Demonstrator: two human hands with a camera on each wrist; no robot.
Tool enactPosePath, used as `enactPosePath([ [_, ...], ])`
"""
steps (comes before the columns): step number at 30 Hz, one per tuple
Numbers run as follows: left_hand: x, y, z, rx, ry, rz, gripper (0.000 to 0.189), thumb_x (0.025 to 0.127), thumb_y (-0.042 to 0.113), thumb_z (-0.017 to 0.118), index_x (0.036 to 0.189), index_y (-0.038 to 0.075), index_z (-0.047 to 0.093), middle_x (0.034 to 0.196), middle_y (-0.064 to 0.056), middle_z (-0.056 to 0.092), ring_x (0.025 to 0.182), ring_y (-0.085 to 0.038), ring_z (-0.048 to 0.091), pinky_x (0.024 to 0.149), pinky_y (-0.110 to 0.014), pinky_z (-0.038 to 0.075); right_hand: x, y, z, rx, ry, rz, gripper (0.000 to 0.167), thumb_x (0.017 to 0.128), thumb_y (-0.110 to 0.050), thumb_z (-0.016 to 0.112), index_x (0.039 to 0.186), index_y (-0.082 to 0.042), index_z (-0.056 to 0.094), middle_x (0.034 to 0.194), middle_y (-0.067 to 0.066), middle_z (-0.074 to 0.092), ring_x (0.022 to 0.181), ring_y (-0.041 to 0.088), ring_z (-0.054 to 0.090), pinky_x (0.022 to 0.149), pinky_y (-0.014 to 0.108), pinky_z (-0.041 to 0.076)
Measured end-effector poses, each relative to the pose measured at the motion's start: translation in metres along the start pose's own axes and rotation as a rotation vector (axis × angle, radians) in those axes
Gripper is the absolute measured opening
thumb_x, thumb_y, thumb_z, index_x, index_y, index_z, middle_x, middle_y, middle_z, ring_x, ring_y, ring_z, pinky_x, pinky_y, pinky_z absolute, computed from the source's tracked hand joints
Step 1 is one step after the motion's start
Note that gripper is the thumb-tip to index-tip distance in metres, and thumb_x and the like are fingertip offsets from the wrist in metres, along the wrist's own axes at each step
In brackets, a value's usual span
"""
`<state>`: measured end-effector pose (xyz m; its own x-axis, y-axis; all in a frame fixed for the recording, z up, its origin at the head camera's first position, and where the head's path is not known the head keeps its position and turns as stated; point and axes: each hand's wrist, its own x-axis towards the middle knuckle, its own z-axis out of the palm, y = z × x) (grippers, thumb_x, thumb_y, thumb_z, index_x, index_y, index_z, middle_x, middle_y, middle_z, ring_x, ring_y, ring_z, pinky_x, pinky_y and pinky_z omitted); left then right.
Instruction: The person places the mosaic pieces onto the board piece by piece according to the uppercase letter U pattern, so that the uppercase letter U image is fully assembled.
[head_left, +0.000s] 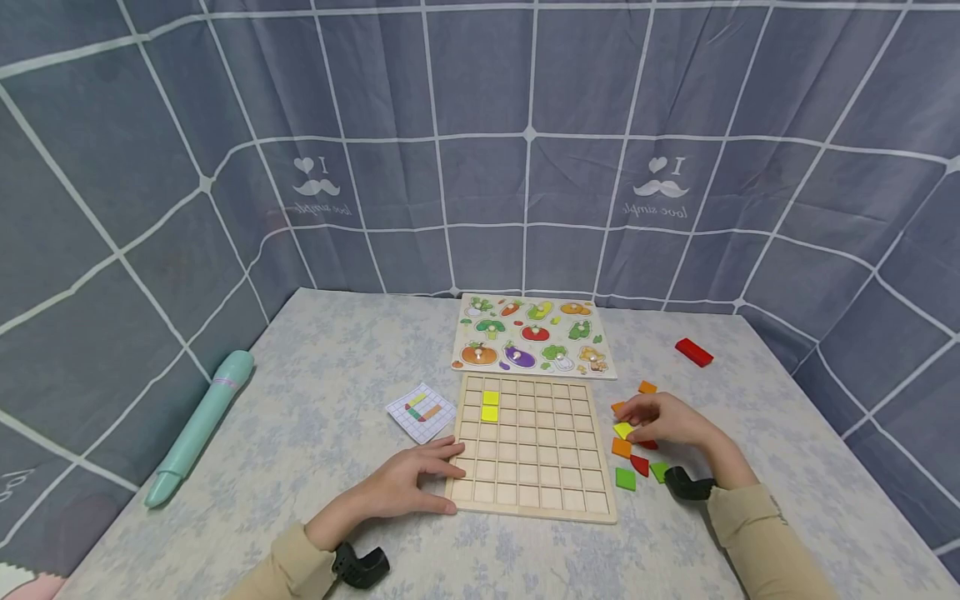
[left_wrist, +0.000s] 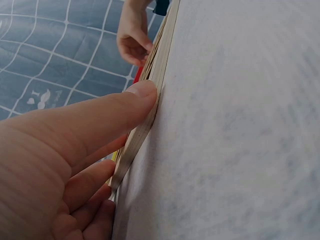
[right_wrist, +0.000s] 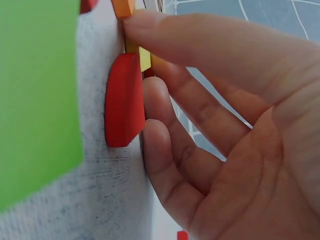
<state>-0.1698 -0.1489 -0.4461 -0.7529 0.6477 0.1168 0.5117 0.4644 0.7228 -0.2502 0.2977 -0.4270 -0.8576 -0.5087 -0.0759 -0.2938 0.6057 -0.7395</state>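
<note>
A wooden grid board (head_left: 538, 516) lies on the table with two yellow square tiles (head_left: 490, 406) in its upper left cells. My left hand (head_left: 408, 481) rests at the board's left edge, its thumb and fingertips touching the rim (left_wrist: 159, 75). To the right of the board, my right hand (head_left: 670, 419) is down among loose coloured tiles. Its thumb and index finger pinch a yellow tile (head_left: 623, 430); the contact is partly hidden. Beside the fingers in the right wrist view are a red curved piece (right_wrist: 122, 102), an orange piece (right_wrist: 122, 7) and a large-looking green tile (right_wrist: 40, 95).
A vegetable-picture puzzle board (head_left: 534, 333) lies behind the grid board. Left of the grid is a pattern card (head_left: 422, 413). A teal pencil-shaped object (head_left: 198, 429) lies far left, and a red block (head_left: 693, 352) at the back right. Curtains (head_left: 480, 183) enclose the table.
</note>
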Motion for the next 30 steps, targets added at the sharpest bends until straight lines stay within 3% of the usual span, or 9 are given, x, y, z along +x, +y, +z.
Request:
enactPosePath([
  [9, -0.0003, -0.0008, 0.0005, 0.001, 0.001, -0.009, 0.046, 0.077, 0.039, 0.076, 0.115, 0.013, 0.069, 0.143, -0.004, 0.044, 0.137, -0.025, 0.030, 0.108, -0.048, 0.027, 0.0031, 0.0005, 0.0036, -0.065, 0.007, 0.016, 0.024, 0.082, -0.003, 0.069, 0.104, 0.004, 0.066, 0.094, 0.012, 0.061, 0.077, 0.017, 0.049, 0.063, 0.023, 0.045],
  [22, 0.0000, -0.0014, 0.0008, -0.014, -0.001, -0.013, 0.047, 0.077, 0.039, 0.076, 0.114, 0.012, 0.069, 0.143, -0.004, 0.044, 0.137, -0.025, 0.029, 0.109, -0.047, 0.027, 0.0027, -0.0008, 0.0038, -0.062, 0.045, 0.049, 0.025, 0.078, -0.016, 0.077, 0.100, -0.006, 0.069, 0.089, 0.002, 0.063, 0.076, 0.015, 0.053, 0.065, 0.024, 0.049],
  [30, 0.0005, -0.0024, 0.0006, -0.014, -0.003, -0.010, 0.046, 0.077, 0.039, 0.076, 0.115, 0.013, 0.069, 0.142, -0.004, 0.045, 0.137, -0.025, 0.030, 0.109, -0.046, 0.027, 0.0037, -0.0051, 0.0052, -0.134, 0.063, 0.065, 0.025, 0.078, -0.018, 0.077, 0.098, -0.006, 0.068, 0.092, 0.001, 0.064, 0.078, 0.017, 0.055, 0.069, 0.028, 0.051],
])
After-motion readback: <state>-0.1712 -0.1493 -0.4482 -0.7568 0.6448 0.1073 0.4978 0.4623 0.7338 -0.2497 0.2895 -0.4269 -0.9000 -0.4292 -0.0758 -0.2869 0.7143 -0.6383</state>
